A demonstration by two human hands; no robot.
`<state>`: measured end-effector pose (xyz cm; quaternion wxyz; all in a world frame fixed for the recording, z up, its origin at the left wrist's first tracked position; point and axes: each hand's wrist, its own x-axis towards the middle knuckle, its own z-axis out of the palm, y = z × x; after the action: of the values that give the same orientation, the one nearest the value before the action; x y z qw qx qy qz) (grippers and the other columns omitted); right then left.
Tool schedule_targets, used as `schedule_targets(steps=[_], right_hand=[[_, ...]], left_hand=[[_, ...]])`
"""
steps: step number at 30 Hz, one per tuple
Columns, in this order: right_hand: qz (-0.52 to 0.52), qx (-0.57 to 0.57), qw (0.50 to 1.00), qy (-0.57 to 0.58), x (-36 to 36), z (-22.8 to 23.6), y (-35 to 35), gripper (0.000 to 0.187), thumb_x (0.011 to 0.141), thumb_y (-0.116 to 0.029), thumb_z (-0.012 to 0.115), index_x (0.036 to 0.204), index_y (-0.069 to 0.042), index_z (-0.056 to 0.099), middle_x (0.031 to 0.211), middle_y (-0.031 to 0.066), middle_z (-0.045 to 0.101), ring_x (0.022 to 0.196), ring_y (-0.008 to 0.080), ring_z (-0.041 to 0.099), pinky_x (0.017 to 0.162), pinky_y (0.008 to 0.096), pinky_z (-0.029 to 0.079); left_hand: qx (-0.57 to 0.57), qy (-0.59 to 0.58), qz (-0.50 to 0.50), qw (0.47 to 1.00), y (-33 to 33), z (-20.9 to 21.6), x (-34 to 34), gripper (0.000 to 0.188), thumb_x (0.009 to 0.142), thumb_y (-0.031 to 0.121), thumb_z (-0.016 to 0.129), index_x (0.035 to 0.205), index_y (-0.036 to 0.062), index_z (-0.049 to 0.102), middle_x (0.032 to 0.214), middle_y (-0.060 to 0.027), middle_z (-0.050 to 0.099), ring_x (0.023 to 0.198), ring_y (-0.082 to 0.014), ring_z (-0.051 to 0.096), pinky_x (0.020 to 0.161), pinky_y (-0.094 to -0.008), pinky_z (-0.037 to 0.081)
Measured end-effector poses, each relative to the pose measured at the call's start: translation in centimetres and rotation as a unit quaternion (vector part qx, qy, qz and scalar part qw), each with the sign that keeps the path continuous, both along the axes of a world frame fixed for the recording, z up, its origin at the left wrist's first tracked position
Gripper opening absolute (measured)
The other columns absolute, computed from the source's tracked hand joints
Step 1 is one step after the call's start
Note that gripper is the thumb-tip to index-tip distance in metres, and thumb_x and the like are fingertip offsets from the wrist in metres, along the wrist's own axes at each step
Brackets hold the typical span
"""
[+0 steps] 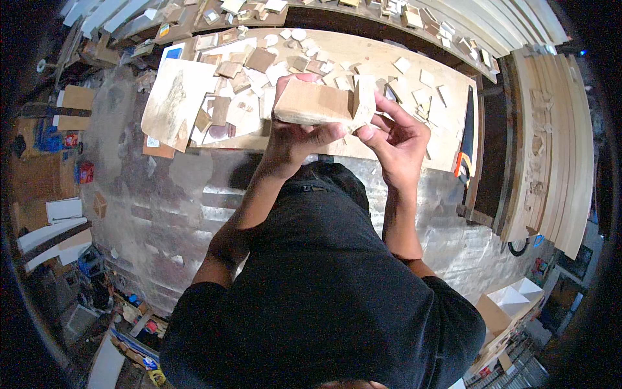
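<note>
Over the near edge of the workbench (350,55), my left hand (291,139) grips a light brown wooden block (314,100) from below and behind, with the thumb along its near side. A smaller pale wood piece (365,100) stands across the block's right end, touching it. My right hand (398,133) pinches this pale piece between thumb and fingers. Whether the two pieces are joined cannot be seen. Behind them, many small wood offcuts (261,59) lie scattered on the bench.
A large pale board (176,104) lies at the bench's left end. A handsaw with an orange-and-black handle (462,165) rests along the right edge. Long planks (557,149) are stacked at the right, and a shelf (363,23) with more offcuts runs behind the bench.
</note>
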<state>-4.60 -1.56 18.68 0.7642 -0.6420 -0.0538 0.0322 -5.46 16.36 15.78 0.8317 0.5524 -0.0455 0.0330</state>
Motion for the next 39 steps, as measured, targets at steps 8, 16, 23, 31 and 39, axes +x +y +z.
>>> schedule_targets(steps=[8, 16, 23, 31, 39], right_hand=[[-0.025, 0.066, 0.997, -0.013, -3.0, -1.8, 5.0, 0.06, 0.075, 0.002, 0.082, 0.128, 0.013, 0.056, 0.116, 0.0229, 0.067, 0.105, 0.026, 0.068, 0.08, 0.0294, 0.061], [-0.017, 0.056, 0.998, -0.014, -4.8, -1.2, 6.8, 0.061, 0.076, 0.004, 0.081, 0.13, 0.014, 0.054, 0.123, 0.0242, 0.063, 0.112, 0.0286, 0.065, 0.084, 0.0298, 0.06], [-0.013, 0.055, 0.997, -0.043, -5.2, -1.2, 6.8, 0.063, 0.075, 0.002, 0.082, 0.13, 0.014, 0.053, 0.126, 0.0248, 0.061, 0.113, 0.0318, 0.064, 0.083, 0.0306, 0.061], [-0.028, 0.062, 0.995, -0.069, -4.5, -2.4, 6.5, 0.071, 0.073, -0.009, 0.086, 0.131, 0.014, 0.053, 0.125, 0.0203, 0.062, 0.108, 0.024, 0.065, 0.088, 0.0306, 0.056], [-0.043, 0.058, 0.995, -0.073, -2.3, -2.1, 3.5, 0.073, 0.073, -0.012, 0.087, 0.132, 0.015, 0.052, 0.125, 0.0207, 0.062, 0.107, 0.0224, 0.065, 0.095, 0.0341, 0.053]], left_hand=[[-0.032, 0.008, -0.015, 0.999, 4.7, 0.1, -2.7, 0.076, 0.077, 0.015, 0.084, 0.133, 0.0073, 0.033, 0.115, -0.0114, 0.053, 0.106, -0.0199, 0.059, 0.089, -0.0347, 0.052], [0.103, -0.097, 0.016, 0.99, 6.9, -1.6, -3.3, 0.074, 0.076, 0.014, 0.082, 0.129, 0.0021, 0.033, 0.109, -0.0114, 0.053, 0.101, -0.0196, 0.06, 0.082, -0.0331, 0.052], [0.037, -0.085, 0.02, 0.995, 6.4, -1.1, -4.0, 0.077, 0.073, 0.02, 0.085, 0.128, 0.001, 0.035, 0.109, -0.0121, 0.052, 0.1, -0.0218, 0.06, 0.085, -0.0346, 0.051], [0.176, -0.099, 0.031, 0.979, 7.0, 0.1, -3.9, 0.081, 0.07, 0.024, 0.088, 0.128, 0.0006, 0.036, 0.114, -0.0129, 0.047, 0.102, -0.022, 0.057, 0.086, -0.0353, 0.049], [0.138, -0.112, 0.016, 0.984, 4.0, 0.7, -0.6, 0.082, 0.068, 0.022, 0.089, 0.127, -0.0006, 0.036, 0.111, -0.0126, 0.048, 0.098, -0.0202, 0.058, 0.083, -0.0347, 0.05]])
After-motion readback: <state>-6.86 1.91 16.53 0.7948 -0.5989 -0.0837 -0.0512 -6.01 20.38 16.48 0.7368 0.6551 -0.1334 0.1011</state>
